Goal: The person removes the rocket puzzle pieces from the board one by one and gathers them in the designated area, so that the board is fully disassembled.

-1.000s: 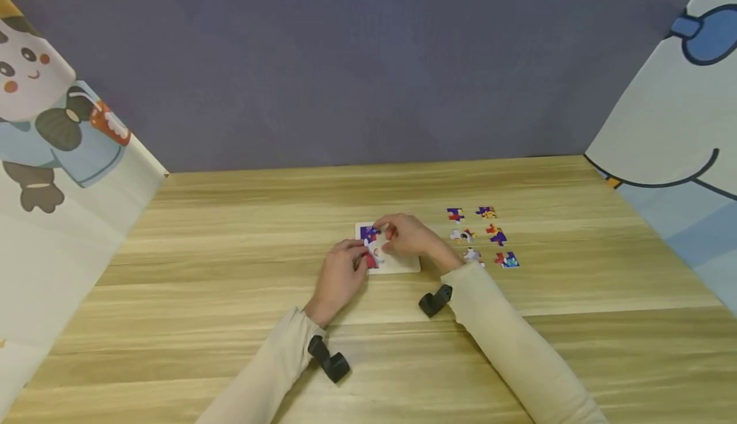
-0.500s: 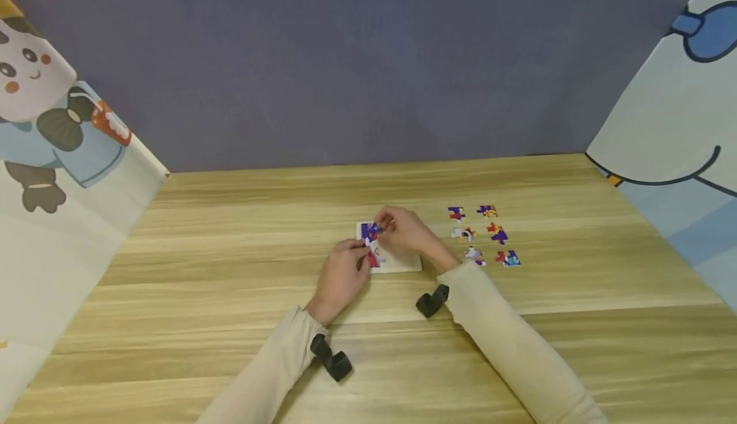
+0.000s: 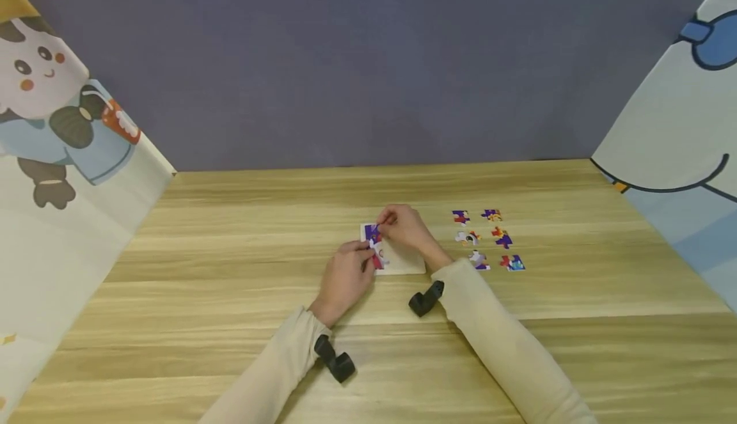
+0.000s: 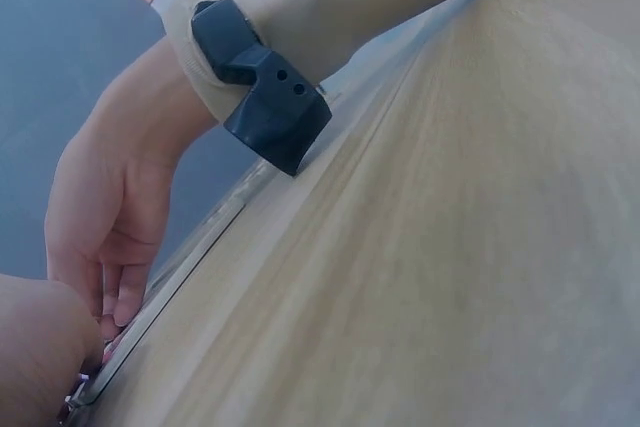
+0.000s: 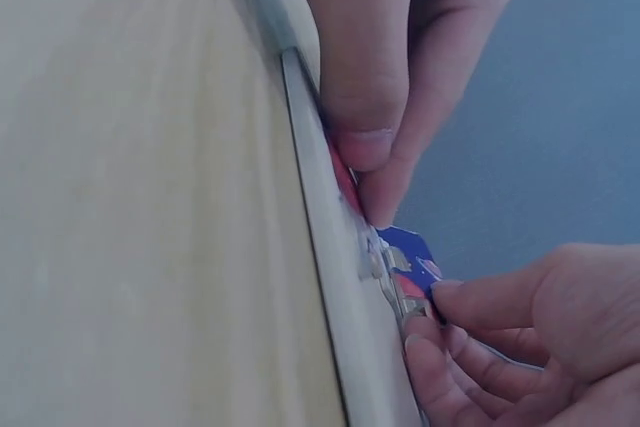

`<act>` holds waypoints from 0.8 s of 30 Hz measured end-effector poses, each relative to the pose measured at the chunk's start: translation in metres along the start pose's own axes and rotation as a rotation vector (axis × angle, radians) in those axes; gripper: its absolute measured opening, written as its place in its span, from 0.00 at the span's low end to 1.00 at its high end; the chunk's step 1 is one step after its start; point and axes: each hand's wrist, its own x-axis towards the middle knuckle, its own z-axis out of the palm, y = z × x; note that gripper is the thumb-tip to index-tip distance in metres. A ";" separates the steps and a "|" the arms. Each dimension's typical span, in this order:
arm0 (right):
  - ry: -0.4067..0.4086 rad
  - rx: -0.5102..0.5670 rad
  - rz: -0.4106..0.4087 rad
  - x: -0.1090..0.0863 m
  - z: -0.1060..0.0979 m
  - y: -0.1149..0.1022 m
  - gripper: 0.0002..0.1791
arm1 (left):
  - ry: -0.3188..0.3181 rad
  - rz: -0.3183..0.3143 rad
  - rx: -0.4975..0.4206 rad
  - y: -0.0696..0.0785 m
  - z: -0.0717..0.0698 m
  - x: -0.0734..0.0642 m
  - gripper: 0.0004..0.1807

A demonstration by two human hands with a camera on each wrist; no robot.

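Note:
A small white puzzle board (image 3: pixel 407 263) lies on the wooden table, with purple, red and white pieces along its left side. My left hand (image 3: pixel 347 274) rests at the board's left edge. Its thumb and fingertips press on the red and white assembled part (image 5: pixel 343 175), seen in the right wrist view. At the board's upper left, my right hand (image 3: pixel 406 227) pinches a purple puzzle piece (image 5: pixel 408 247) between thumb and fingers. That piece stands tilted against the neighbouring pieces in the right wrist view. Fingers hide part of the picture.
Several loose puzzle pieces (image 3: pixel 502 238) lie in two columns to the right of the board. A dark grey panel (image 3: pixel 368 66) rises behind the wooden table (image 3: pixel 230 251), and printed walls flank it. Both wrists carry black camera mounts (image 3: pixel 426 299).
My right hand has moved from the middle of the board up to its top left, with the purple piece at its fingertips. The left hand stays nearly still at the left edge.

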 end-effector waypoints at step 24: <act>0.030 0.038 0.102 -0.007 -0.036 0.021 0.07 | 0.031 -0.018 -0.012 0.002 0.001 -0.001 0.10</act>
